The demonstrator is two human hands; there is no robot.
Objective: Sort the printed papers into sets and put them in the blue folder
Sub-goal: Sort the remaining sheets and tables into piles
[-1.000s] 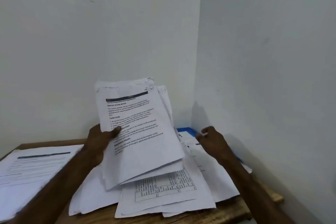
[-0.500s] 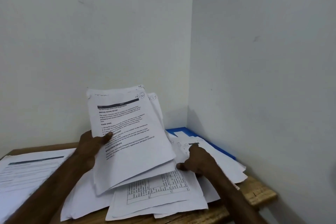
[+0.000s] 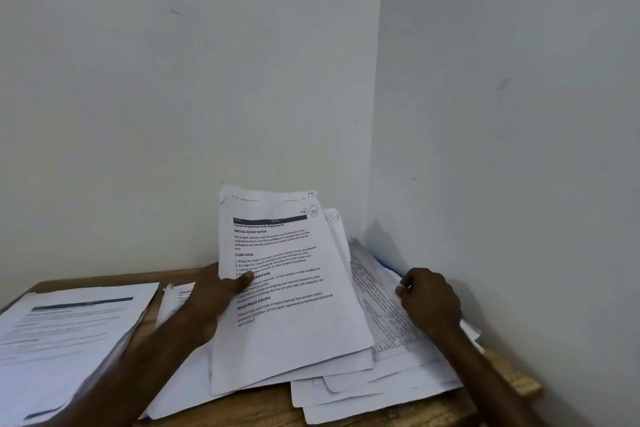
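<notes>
Left hand [image 3: 211, 298] clamped on a sheaf of printed papers [image 3: 287, 308] at its left edge: thumb on the front pg, fingers behind. The sheaf is tilted up off the table [image 3: 516, 383], text toward the camera, front pg headed "TASK GOAL" and "REQUIRED PROPS".

Right hand [image 3: 429, 302] is on the loose pile [image 3: 381, 388] at the right, fingers curled against the edge of a gridded sheet [image 3: 381, 302] – whether that sheet is pinched cannot be told.

Blue folder [image 3: 388, 265] lies under the loose pile at the wall corner – only a thin strip shows, just left of the right hand.

Separate stack [image 3: 69, 333] sits flat at the table's left end, well apart from the folder.
</notes>
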